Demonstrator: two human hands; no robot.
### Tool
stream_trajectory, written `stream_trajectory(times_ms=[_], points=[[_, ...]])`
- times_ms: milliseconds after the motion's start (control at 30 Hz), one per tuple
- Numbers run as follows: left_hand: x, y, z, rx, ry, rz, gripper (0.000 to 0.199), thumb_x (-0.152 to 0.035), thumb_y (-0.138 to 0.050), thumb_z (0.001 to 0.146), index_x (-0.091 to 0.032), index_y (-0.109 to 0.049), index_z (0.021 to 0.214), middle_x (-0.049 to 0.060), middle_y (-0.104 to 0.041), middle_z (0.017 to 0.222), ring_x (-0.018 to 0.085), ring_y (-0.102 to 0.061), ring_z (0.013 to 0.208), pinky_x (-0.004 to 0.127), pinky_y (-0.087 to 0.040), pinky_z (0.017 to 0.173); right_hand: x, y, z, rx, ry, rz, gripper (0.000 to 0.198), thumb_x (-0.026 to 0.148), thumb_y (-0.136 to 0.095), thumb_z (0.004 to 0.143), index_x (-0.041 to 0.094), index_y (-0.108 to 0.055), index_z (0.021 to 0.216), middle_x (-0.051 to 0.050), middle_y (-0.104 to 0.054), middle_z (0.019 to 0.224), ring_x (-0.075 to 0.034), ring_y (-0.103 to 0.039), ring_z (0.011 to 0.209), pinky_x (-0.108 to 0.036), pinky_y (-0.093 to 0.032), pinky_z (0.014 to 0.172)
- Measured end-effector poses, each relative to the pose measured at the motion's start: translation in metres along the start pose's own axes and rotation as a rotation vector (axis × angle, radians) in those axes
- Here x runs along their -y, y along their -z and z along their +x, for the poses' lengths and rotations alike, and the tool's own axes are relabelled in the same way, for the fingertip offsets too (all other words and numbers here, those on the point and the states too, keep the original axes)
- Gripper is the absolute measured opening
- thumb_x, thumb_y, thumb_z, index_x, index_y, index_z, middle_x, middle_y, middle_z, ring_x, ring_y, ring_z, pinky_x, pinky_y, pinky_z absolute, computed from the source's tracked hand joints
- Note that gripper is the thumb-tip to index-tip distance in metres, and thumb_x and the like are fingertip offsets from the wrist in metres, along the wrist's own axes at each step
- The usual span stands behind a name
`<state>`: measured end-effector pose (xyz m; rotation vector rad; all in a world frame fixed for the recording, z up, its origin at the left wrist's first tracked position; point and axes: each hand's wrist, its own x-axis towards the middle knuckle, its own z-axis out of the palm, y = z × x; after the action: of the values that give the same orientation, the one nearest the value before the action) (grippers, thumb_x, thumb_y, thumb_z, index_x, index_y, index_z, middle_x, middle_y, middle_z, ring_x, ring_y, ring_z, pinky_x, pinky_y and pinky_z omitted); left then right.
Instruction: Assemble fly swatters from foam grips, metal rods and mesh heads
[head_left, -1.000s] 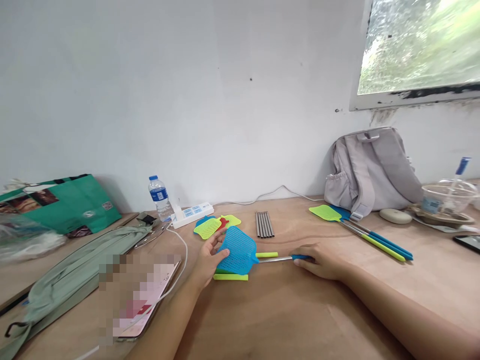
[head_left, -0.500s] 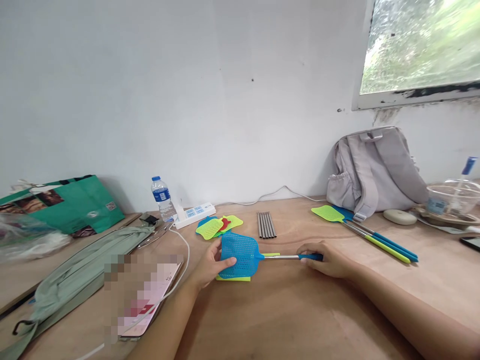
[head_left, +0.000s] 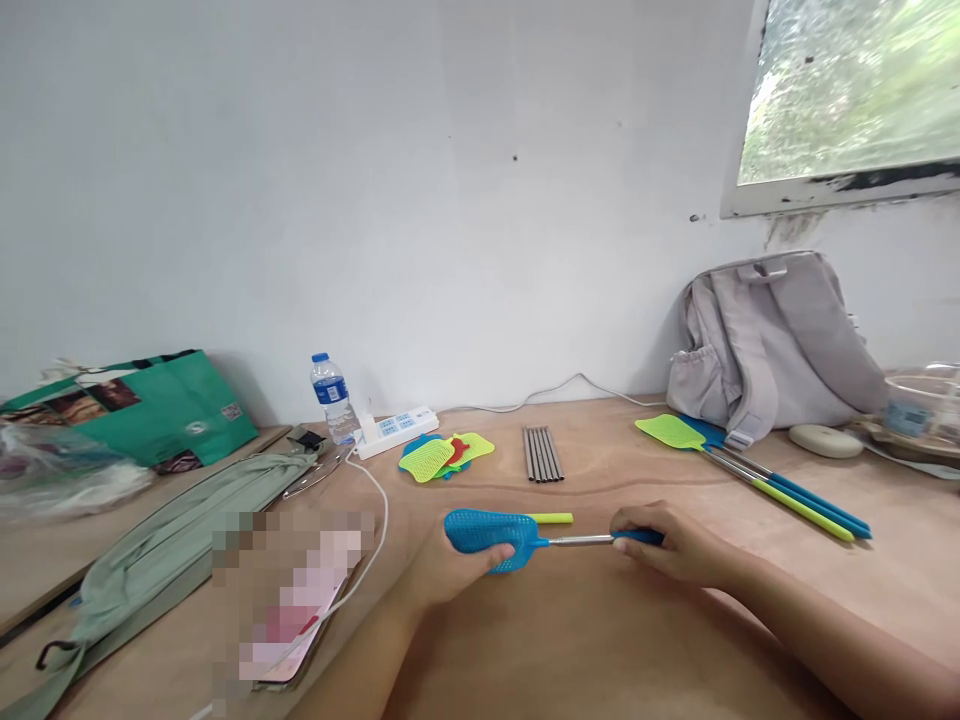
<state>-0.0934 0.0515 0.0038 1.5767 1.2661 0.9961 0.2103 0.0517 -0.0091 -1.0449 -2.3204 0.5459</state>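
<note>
A blue fly swatter (head_left: pixel 491 531) with a metal rod lies nearly flat above the wooden table (head_left: pixel 600 640). My left hand (head_left: pixel 450 568) grips the blue mesh head from below, thumb on its near edge. My right hand (head_left: pixel 675 545) is closed around the blue handle (head_left: pixel 637 537) at the rod's other end. A yellow-green handle piece (head_left: pixel 551 518) lies just behind the swatter's head. Farther back sit a pile of loose swatter heads (head_left: pixel 442 455) in yellow-green, blue and red, and a row of several metal rods (head_left: pixel 544 453).
Two finished swatters (head_left: pixel 750 468) lie at the right by a grey backpack (head_left: pixel 772 345). A water bottle (head_left: pixel 330 398), power strip (head_left: pixel 397 430) and cable stand at the back. A green cloth bag (head_left: pixel 150 545) and a green shopping bag (head_left: pixel 142 405) lie left.
The blue swatter head was tilted up facing me and has been turned down to lie nearly flat. Both hands kept their hold; the view shifted a little to the left.
</note>
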Motion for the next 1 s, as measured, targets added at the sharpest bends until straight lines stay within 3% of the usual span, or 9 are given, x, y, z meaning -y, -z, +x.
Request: stream_trajectory(times_ms=[133,267,433,533,667,767,867,967,1000], points=[[0.002,-0.003,-0.003,-0.03,-0.062,0.011,0.023,-0.031,-0.077,0.056,-0.022,-0.072,0.076,0.003,-0.072,0.079,0.025,-0.065,0.074,0.033,-0.052,0.066,0.008,0.002,0.0,0.024,-0.019,0.022,0.03,0.042,-0.041,0.087,0.019,-0.058,0.077,-0.003,-0.059,0.065,-0.014,-0.05,0.059,-0.025,-0.038,0.056],[-0.008,0.0,-0.005,0.063,-0.346,0.122,0.007,-0.029,-0.068,0.068,-0.023,-0.072,0.07,0.001,-0.069,0.07,0.02,-0.063,0.067,0.029,-0.049,0.066,0.012,0.0,0.0,0.054,0.009,0.02,0.037,0.044,-0.038,0.088,0.02,-0.053,0.064,-0.001,-0.053,0.058,-0.013,-0.044,0.054,-0.024,-0.033,0.053],[-0.016,0.002,-0.004,0.044,-0.629,0.258,0.013,-0.027,-0.06,0.075,-0.024,-0.073,0.079,0.004,-0.067,0.067,0.018,-0.061,0.062,0.028,-0.048,0.061,0.016,-0.006,0.001,0.018,0.004,0.008,0.042,0.046,-0.037,0.088,0.019,-0.047,0.056,0.001,-0.046,0.053,-0.012,-0.039,0.05,-0.024,-0.031,0.051],[-0.014,0.008,-0.002,0.058,-0.629,0.291,0.013,-0.027,-0.06,0.075,-0.026,-0.073,0.078,0.004,-0.068,0.067,0.018,-0.062,0.062,0.028,-0.048,0.06,0.026,-0.01,-0.002,0.01,-0.045,-0.038,0.04,0.045,-0.037,0.088,0.019,-0.054,0.062,-0.001,-0.053,0.056,-0.013,-0.047,0.053,-0.024,-0.034,0.053],[-0.005,0.025,0.008,0.069,-0.624,0.307,0.012,-0.028,-0.067,0.066,-0.027,-0.072,0.077,0.004,-0.07,0.07,0.02,-0.063,0.066,0.029,-0.049,0.063,0.033,-0.012,-0.014,-0.009,-0.124,-0.091,0.032,0.042,-0.037,0.088,0.023,-0.062,0.085,-0.004,-0.067,0.076,-0.018,-0.06,0.068,-0.025,-0.044,0.062],[0.009,0.032,0.018,-0.175,-0.568,0.245,0.015,-0.029,-0.063,0.07,-0.028,-0.071,0.082,0.004,-0.07,0.082,0.022,-0.063,0.079,0.033,-0.049,0.076,0.013,-0.002,-0.035,-0.136,-0.19,-0.168,0.03,0.041,-0.036,0.089,0.027,-0.06,0.1,-0.005,-0.069,0.094,-0.021,-0.064,0.083,-0.029,-0.049,0.071],[0.023,0.031,0.025,-0.409,-0.514,0.224,0.01,-0.029,-0.06,0.071,-0.027,-0.07,0.075,0.004,-0.068,0.079,0.023,-0.062,0.079,0.033,-0.048,0.076,-0.033,0.024,-0.065,-0.374,-0.299,-0.304,0.028,0.045,-0.04,0.086,0.029,-0.059,0.099,-0.006,-0.069,0.099,-0.023,-0.065,0.088,-0.031,-0.051,0.073],[0.028,0.023,0.025,-0.453,-0.536,0.355,0.011,-0.024,-0.057,0.073,-0.026,-0.067,0.074,0.004,-0.067,0.077,0.023,-0.06,0.077,0.033,-0.047,0.073,-0.087,0.058,-0.093,-0.601,-0.389,-0.45,0.035,0.056,-0.042,0.081,0.029,-0.061,0.093,-0.009,-0.07,0.088,-0.027,-0.067,0.076,-0.033,-0.052,0.061],[0.028,0.018,0.023,-0.441,-0.557,0.421,0.012,-0.022,-0.055,0.073,-0.025,-0.067,0.075,0.004,-0.066,0.077,0.023,-0.06,0.077,0.033,-0.046,0.072,-0.104,0.069,-0.101,-0.622,-0.403,-0.474,0.038,0.059,-0.041,0.08,0.029,-0.062,0.092,-0.011,-0.07,0.087,-0.028,-0.067,0.077,-0.033,-0.051,0.06]])
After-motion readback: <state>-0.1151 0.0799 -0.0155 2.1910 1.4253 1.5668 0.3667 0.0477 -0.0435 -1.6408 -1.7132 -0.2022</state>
